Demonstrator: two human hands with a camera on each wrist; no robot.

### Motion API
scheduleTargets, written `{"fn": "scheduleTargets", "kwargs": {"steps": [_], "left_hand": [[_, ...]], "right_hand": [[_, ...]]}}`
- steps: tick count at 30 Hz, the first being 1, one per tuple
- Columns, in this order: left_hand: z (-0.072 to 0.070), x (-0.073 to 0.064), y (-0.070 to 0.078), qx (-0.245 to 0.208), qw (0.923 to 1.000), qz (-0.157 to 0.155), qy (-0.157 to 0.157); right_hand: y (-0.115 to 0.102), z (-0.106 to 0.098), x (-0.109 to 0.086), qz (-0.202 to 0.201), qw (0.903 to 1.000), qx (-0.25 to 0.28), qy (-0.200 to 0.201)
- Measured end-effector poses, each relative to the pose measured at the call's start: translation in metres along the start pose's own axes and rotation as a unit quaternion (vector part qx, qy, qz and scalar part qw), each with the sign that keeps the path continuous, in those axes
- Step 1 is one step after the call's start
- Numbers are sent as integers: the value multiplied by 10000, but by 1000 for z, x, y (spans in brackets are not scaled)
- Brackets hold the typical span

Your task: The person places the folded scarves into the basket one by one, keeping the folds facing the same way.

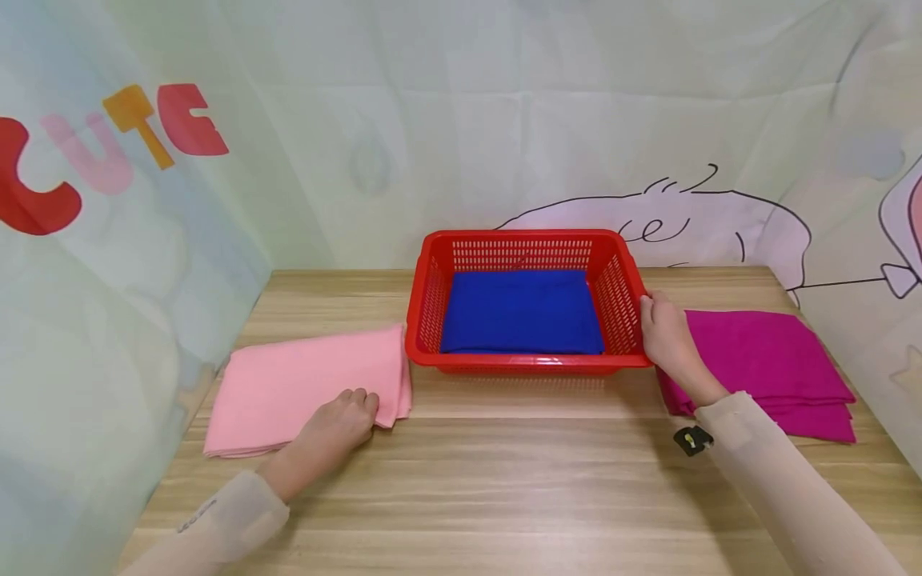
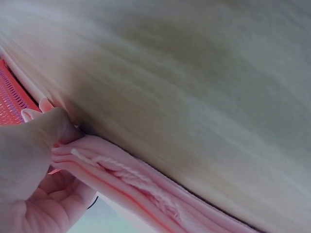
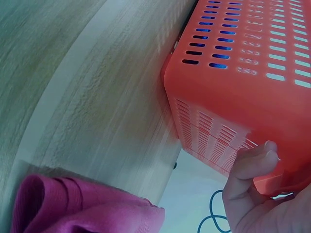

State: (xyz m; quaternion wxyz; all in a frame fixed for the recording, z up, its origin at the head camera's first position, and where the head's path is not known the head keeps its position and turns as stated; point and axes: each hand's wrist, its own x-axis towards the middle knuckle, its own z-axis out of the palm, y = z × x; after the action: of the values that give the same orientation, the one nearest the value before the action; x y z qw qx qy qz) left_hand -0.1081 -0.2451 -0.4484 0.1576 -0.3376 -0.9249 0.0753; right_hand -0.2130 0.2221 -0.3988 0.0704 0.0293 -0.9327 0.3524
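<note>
A folded pink cloth (image 1: pixel 302 384) lies on the left of the table. My left hand (image 1: pixel 349 420) pinches its front edge near the right corner; in the left wrist view the thumb and fingers close on the stacked layers (image 2: pixel 126 174). In the middle stands a red plastic basket (image 1: pixel 529 361) with slotted walls. A folded blue cloth (image 1: pixel 522 312) lies flat inside it. My right hand (image 1: pixel 666 336) grips the basket's right rim, the fingers curled over it in the right wrist view. Right of the basket, partly behind my right forearm, is a folded magenta cloth (image 1: pixel 771 360).
The wood-grain table (image 1: pixel 519 488) carries everything. A printed fabric backdrop (image 1: pixel 446 144) with letters and line drawings hangs behind and at both sides, close to the table's edges. A small dark tag (image 1: pixel 693 440) hangs at my right cuff.
</note>
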Motion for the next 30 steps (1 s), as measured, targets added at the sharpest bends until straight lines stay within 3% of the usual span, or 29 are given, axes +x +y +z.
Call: {"fn": "scheduleTargets", "kwargs": {"steps": [10,23,30], "left_hand": [[-1,-3,3,-75,9999,-1,98],[-2,-7,5,-200,9998,-59,-55],[-3,-8,7,-193,9998,10,105]], "right_hand": [[0,0,0,-31,10000,-14,4],[1,1,-1,-63,10000,-14,7],[0,0,-1,-52,10000,-25,6]]}}
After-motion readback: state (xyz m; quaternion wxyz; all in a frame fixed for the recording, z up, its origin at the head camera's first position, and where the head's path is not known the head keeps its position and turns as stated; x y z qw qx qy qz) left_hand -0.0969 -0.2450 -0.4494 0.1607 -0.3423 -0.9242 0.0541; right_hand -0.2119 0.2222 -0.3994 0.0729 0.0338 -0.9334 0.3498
